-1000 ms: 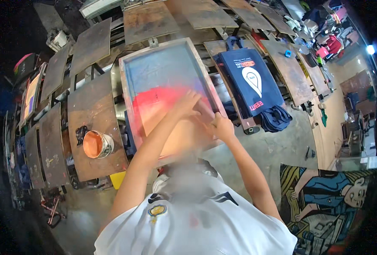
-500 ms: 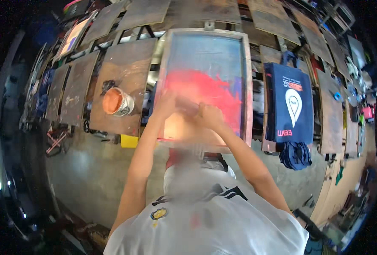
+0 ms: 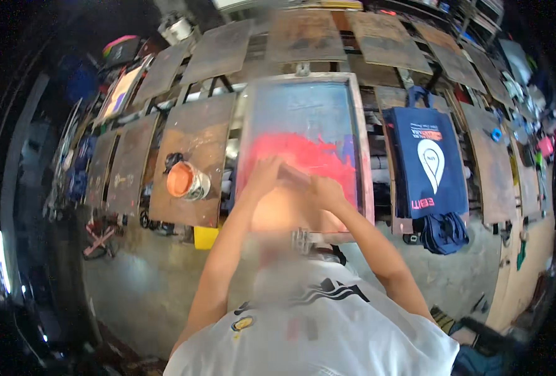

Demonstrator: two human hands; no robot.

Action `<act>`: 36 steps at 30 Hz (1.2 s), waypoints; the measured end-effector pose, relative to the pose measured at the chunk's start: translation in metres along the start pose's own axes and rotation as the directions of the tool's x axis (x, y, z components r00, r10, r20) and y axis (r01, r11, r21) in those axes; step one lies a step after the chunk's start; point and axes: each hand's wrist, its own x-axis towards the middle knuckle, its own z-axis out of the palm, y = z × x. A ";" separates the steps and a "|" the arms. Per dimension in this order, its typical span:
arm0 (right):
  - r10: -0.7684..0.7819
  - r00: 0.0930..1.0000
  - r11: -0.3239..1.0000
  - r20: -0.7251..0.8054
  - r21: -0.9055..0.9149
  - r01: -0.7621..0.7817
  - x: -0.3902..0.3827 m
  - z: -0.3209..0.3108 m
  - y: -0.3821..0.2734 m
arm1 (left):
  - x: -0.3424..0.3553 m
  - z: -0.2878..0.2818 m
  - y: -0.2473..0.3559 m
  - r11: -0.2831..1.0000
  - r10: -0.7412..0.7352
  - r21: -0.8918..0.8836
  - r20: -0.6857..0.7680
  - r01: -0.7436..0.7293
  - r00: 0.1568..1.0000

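In front of me is a screen-printing frame [image 3: 364, 156] with a pale blue mesh, its middle coated in bright red ink [image 3: 303, 147] and its near part peach-coloured. Both my hands hold a squeegee [image 3: 295, 175] crosswise over the mesh. My left hand [image 3: 265, 177] is closed on its left end, and my right hand [image 3: 326, 192] is wrapped round the right end. The squeegee's lower edge is blurred. To the left, a tub of orange-red ink [image 3: 195, 183] stands on a brown board [image 3: 193, 135], beside a small dark object [image 3: 173, 161].
Right of the frame, a stack of navy tote bags [image 3: 419, 172] with white and red print lies on a board, handles hanging over its near edge. More flat boards [image 3: 134, 163] line both sides and the far row [image 3: 306, 41]. A yellow piece [image 3: 207, 238] sits below the left board.
The view has tilted, so the frame, tub and bags sit lower in the picture and more shows at the far side. Both hands keep hold of the squeegee over much the same area.
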 end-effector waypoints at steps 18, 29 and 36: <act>0.512 0.725 0.856 -0.460 0.202 -0.476 -0.074 0.036 -0.022 | 0.102 0.028 0.039 0.734 0.676 -0.257 0.199 -0.628 0.709; 0.309 0.946 0.921 -0.096 -0.217 -0.323 0.056 0.025 -0.073 | 0.030 -0.011 -0.098 0.943 0.305 -0.110 -0.089 -0.314 0.948; 0.061 0.969 0.883 0.239 -0.465 0.059 0.136 0.049 -0.070 | -0.061 -0.013 -0.109 0.990 -0.039 -0.143 -0.346 -0.011 0.937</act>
